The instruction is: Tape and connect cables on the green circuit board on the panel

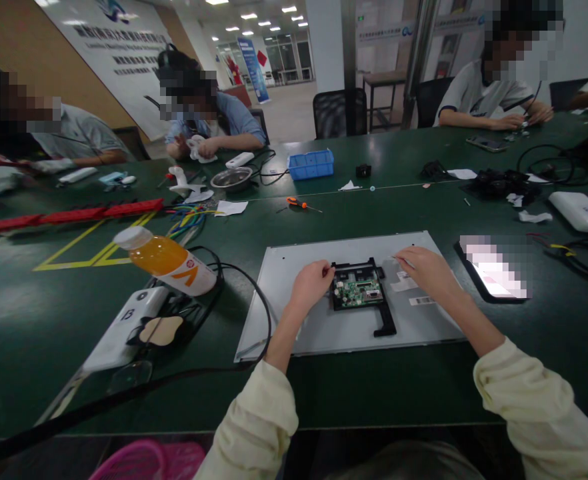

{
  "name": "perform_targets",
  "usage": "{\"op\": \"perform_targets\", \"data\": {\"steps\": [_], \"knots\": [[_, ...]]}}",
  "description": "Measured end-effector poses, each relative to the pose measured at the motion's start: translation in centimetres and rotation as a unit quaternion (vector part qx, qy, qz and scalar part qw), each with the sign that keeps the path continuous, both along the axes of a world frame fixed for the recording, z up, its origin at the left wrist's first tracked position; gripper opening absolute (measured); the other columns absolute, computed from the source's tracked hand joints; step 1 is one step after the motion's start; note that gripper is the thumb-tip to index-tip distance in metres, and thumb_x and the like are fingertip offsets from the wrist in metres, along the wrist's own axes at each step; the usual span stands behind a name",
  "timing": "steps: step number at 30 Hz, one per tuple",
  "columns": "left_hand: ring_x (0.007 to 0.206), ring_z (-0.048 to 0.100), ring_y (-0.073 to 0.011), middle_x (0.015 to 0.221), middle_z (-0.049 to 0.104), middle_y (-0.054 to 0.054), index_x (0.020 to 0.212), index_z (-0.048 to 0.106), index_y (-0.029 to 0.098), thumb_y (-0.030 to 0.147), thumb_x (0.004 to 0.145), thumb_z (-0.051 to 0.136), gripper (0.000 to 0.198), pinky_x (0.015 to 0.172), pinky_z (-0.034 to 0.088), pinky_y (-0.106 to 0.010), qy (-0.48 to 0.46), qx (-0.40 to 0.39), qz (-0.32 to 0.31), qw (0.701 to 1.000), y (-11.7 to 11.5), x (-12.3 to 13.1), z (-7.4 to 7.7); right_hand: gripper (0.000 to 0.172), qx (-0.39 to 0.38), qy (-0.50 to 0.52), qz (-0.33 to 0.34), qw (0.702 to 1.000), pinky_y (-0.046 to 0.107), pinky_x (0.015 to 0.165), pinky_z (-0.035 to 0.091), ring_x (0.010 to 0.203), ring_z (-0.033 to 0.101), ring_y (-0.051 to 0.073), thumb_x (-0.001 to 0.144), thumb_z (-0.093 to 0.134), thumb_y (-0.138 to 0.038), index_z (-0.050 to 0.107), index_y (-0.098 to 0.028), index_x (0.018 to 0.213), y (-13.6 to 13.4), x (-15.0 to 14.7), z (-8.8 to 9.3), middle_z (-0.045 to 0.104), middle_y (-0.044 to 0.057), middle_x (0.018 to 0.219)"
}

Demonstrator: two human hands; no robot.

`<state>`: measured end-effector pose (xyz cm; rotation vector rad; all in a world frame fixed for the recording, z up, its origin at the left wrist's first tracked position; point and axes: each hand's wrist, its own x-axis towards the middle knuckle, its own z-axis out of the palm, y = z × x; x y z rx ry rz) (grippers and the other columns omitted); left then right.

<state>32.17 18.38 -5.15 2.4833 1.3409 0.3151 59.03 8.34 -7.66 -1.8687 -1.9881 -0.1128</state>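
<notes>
A green circuit board (358,292) sits in a black plastic frame (385,320), which lies on a flat grey metal panel (314,339). My left hand (312,285) is closed at the frame's upper left corner, its fingertips pinching the edge there. To the right of the frame, my right hand (424,268) hovers over the panel, thumb and forefinger pressed together. Something small and pale may be at those fingertips, too tiny to name. Beneath that hand, a whitish label (403,283) and a barcode sticker (421,301) are on the panel.
Left of the panel, an orange drink bottle (171,261) leans beside a white power bank (129,327) with black cables. A phone (491,270) lies to the right. Farther back are an orange screwdriver (301,204), a blue basket (311,165) and a metal bowl (231,179). Several people sit opposite.
</notes>
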Motion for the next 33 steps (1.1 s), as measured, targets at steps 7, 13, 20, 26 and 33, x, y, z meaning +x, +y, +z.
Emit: {"op": "perform_targets", "data": {"steps": [7,13,20,26,33], "knots": [[0.069,0.057,-0.0168,0.073,0.064,-0.004,0.074,0.058,0.019,0.033,0.09,0.044,0.025,0.062,0.034,-0.026,-0.016,-0.007,0.001,1.0,0.0,0.0,-0.1,0.028,0.009,0.021,0.01,1.0,0.033,0.081,0.048,0.097,0.063,0.022,0.094,0.043,-0.025,0.067,-0.018,0.107,0.2,-0.4,-0.2,0.069,0.008,0.108],[0.069,0.057,-0.0162,0.07,0.063,-0.003,0.07,0.058,0.018,0.03,0.09,0.039,0.03,0.065,0.038,-0.026,-0.082,-0.061,0.031,0.994,0.6,-0.4,-0.4,0.03,0.022,0.038,0.013,0.999,0.034,0.083,0.047,0.1,0.062,0.022,0.096,0.04,-0.026,0.066,-0.02,0.111,0.2,-1.4,0.4,0.069,0.008,0.11],[0.07,0.055,-0.0164,0.072,0.06,-0.003,0.075,0.056,0.018,0.028,0.091,0.037,0.027,0.067,0.04,-0.028,-0.125,0.026,0.072,0.989,0.2,-0.3,0.6,0.03,0.021,-0.008,0.022,1.0,0.033,0.086,0.045,0.101,0.06,0.023,0.097,0.039,-0.024,0.067,-0.018,0.108,1.4,-3.4,1.8,0.068,0.009,0.109],[0.1,0.055,-0.0217,0.103,0.061,-0.01,0.104,0.056,0.017,0.03,0.093,0.041,0.023,0.088,0.042,-0.034,-0.062,0.129,-0.099,0.985,-3.5,1.9,2.2,0.024,-0.031,-0.066,0.057,0.996,0.03,0.086,0.043,0.102,0.057,0.022,0.094,0.045,-0.016,0.066,-0.018,0.103,2.9,-5.3,2.2,0.067,0.01,0.104],[0.115,0.052,-0.0275,0.119,0.059,-0.014,0.115,0.055,0.015,0.045,0.091,0.045,0.039,0.099,0.038,-0.043,0.022,0.128,-0.177,0.975,-5.9,3.2,1.1,0.02,-0.062,-0.087,0.068,0.992,0.03,0.085,0.042,0.099,0.056,0.022,0.092,0.047,-0.015,0.066,-0.016,0.098,3.4,-6.3,1.9,0.066,0.01,0.101]]}}
